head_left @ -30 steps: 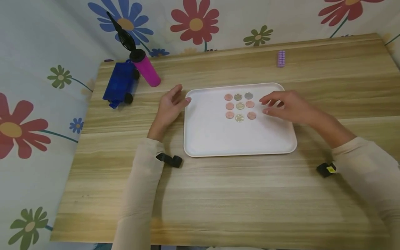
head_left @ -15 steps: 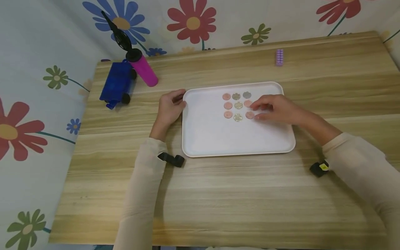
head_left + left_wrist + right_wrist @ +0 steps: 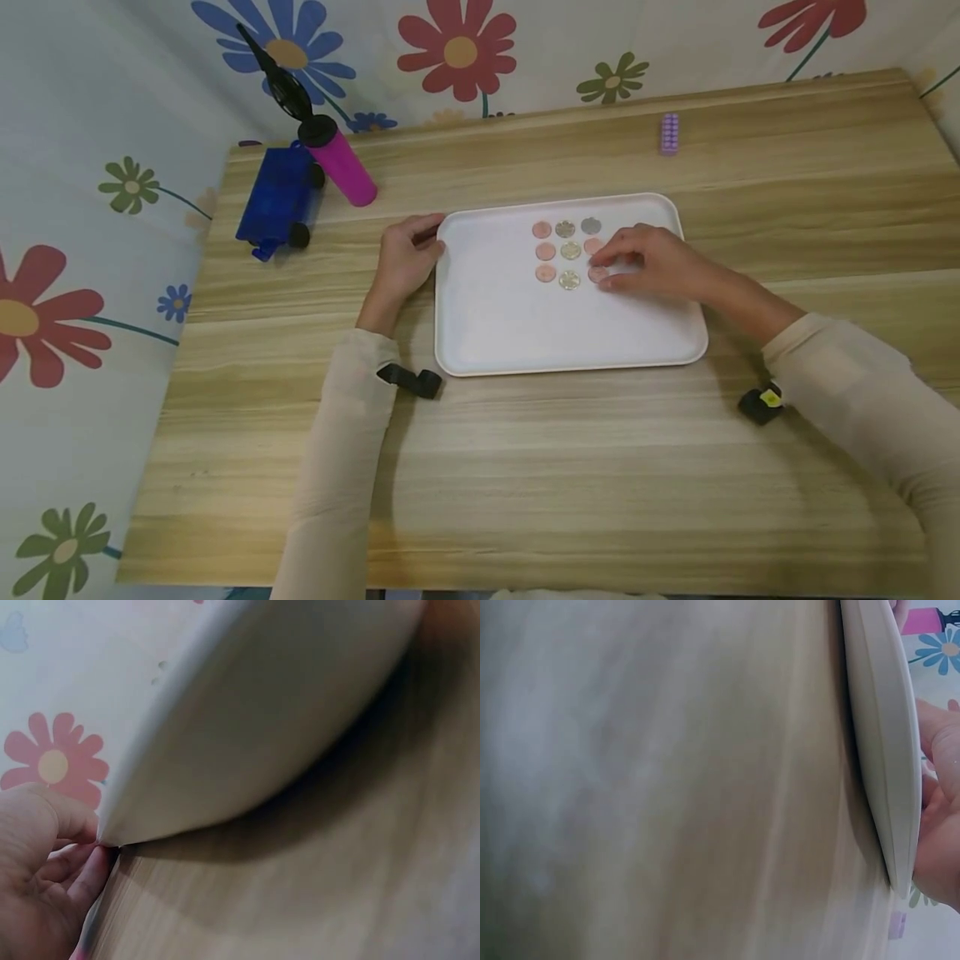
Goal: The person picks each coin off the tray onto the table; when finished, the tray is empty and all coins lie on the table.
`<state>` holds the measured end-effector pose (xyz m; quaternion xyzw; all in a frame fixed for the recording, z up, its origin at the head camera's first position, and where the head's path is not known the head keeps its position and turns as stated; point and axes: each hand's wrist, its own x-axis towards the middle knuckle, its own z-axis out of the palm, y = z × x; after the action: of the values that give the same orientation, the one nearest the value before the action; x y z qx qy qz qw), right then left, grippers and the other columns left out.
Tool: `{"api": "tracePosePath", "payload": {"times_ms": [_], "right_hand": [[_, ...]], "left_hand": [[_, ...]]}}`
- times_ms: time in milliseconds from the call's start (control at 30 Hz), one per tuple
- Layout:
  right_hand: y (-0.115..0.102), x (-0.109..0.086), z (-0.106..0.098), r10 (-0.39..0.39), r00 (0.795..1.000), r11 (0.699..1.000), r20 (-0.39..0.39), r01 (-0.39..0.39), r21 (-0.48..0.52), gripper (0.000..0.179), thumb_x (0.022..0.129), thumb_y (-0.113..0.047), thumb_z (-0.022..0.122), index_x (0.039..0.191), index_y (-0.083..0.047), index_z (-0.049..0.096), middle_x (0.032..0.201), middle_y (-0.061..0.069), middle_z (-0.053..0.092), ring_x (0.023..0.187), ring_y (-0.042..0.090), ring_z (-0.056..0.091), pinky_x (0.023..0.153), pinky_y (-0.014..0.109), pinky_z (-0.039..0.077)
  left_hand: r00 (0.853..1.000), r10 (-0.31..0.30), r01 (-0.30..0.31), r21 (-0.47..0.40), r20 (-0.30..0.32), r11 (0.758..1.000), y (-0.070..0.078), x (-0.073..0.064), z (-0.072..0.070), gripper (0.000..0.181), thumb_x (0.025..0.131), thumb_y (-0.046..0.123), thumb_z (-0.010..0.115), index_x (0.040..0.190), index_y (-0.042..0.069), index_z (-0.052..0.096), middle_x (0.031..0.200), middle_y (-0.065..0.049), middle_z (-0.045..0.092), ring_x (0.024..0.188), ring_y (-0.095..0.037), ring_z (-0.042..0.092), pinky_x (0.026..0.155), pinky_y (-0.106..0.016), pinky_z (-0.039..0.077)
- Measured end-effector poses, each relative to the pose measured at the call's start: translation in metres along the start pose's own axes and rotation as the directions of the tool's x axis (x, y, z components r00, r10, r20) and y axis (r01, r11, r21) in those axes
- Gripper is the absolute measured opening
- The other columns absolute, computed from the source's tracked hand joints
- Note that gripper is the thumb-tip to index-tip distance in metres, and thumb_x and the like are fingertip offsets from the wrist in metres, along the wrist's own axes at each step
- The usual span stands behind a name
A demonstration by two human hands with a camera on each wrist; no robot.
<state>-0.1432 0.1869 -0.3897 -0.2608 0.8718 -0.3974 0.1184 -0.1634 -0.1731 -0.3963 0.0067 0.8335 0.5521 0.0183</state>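
A white rectangular tray lies on the wooden table. On it are coins in three short rows: copper-coloured ones on the left, yellowish ones such as the centre coin in the middle, and a silver coin at the top right. My left hand pinches the tray's far left corner between thumb and fingers, as the left wrist view also shows. Over the right column, my right hand has its loosely bent fingertips at two copper coins, the lower coin partly covered. The tray's wall hides those fingertips in the right wrist view.
A blue toy cart with black wheels stands at the table's back left. Beside it is a pink cylinder with a black top. Near the back edge lies a small purple studded block. A flowered cloth hangs behind the table.
The right hand has moved left and down from the tray's right side onto the right-hand coins. The left hand has closed its thumb and fingers on the tray corner.
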Motion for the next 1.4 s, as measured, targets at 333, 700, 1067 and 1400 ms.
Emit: {"api": "tracePosePath", "payload": {"times_ms": [333, 700, 1067, 1400], "right_hand": [[-0.0042, 0.0004, 0.0022, -0.003, 1.000, 0.998, -0.003, 0.003, -0.068, 0.017, 0.086, -0.007, 0.080, 0.102, -0.006, 0.080, 0.101, 0.010, 0.076, 0.089, 0.015, 0.053, 0.072, 0.016, 0.043], [-0.0089, 0.0024, 0.0015, 0.001, 1.000, 0.993, 0.017, 0.001, -0.116, 0.011, 0.087, -0.010, 0.078, 0.099, -0.009, 0.078, 0.098, 0.007, 0.075, 0.087, 0.017, 0.052, 0.072, 0.019, 0.041], [-0.0058, 0.0033, 0.0025, 0.000, 0.999, 0.991, 0.037, 0.005, -0.134, 0.012, 0.088, -0.010, 0.078, 0.099, -0.007, 0.073, 0.098, 0.006, 0.073, 0.089, 0.017, 0.054, 0.075, 0.020, 0.045], [-0.0053, 0.0023, 0.0000, -0.027, 0.999, 0.993, 0.039, 0.031, -0.115, 0.013, 0.088, -0.012, 0.078, 0.099, -0.011, 0.071, 0.098, 0.003, 0.072, 0.084, 0.015, 0.051, 0.072, 0.018, 0.044]], "left_hand": [[1.000, -0.017, 0.017, 0.015, 0.024, 1.000, -0.0019, -0.0004, -0.0033, 0.045, 0.086, -0.009, 0.061, 0.131, -0.011, 0.062, 0.135, -0.028, 0.061, 0.128, -0.036, 0.062, 0.110, -0.035, 0.056], [1.000, -0.007, 0.007, 0.032, 0.017, 0.999, -0.0009, -0.0004, -0.0035, 0.045, 0.086, -0.009, 0.060, 0.130, -0.010, 0.063, 0.135, -0.028, 0.062, 0.126, -0.036, 0.063, 0.110, -0.036, 0.056], [1.000, -0.002, 0.002, 0.028, 0.017, 1.000, -0.0020, -0.0007, -0.0024, 0.044, 0.085, -0.009, 0.060, 0.129, -0.010, 0.064, 0.133, -0.027, 0.063, 0.125, -0.035, 0.064, 0.109, -0.035, 0.057], [1.000, 0.014, -0.014, 0.032, 0.014, 0.999, -0.0023, -0.0004, -0.0021, 0.044, 0.085, -0.009, 0.060, 0.129, -0.010, 0.064, 0.132, -0.027, 0.063, 0.124, -0.036, 0.064, 0.108, -0.035, 0.057]]}}
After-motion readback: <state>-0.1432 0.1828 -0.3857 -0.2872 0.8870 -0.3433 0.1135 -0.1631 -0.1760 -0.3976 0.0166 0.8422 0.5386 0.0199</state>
